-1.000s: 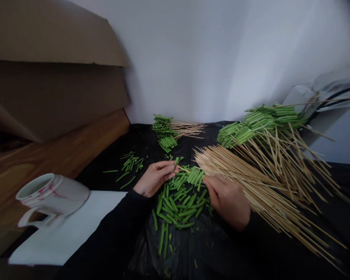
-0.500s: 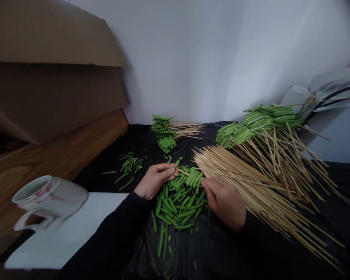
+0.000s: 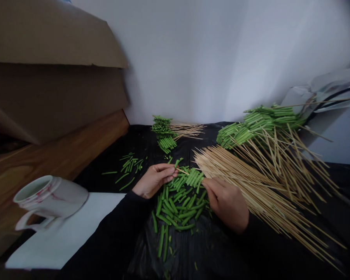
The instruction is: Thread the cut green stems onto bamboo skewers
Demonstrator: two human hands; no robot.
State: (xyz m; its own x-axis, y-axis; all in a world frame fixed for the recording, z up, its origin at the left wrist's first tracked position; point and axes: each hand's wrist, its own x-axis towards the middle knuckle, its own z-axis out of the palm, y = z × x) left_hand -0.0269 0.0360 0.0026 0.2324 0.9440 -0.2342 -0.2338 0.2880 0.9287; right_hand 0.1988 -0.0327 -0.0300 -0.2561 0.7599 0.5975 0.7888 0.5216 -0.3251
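A thin bamboo skewer (image 3: 182, 171) runs between my two hands, with a row of cut green bean pieces (image 3: 194, 178) threaded side by side along it. My left hand (image 3: 156, 179) pinches a short green bean piece (image 3: 177, 162) at the skewer's far end, thumb against fingers. At the other end of the row, my right hand (image 3: 228, 200) is closed around the skewer; its fingers partly hide the shaft. Below both hands lies a heap of loose green bean pieces (image 3: 177, 212) on black plastic sheeting (image 3: 186, 256).
Bare skewers (image 3: 251, 182) lie in a large pile at right. Filled skewers stand stacked at back right (image 3: 259, 122) and back centre (image 3: 163, 134). Small bean scraps (image 3: 131, 163) lie at left, near a mug (image 3: 52, 196) on white paper (image 3: 72, 233). A cardboard box (image 3: 55, 77) rises behind.
Hardly anything differs. Both hands keep the same hold on the bean piece and skewer, and the whole view has shifted very slightly.
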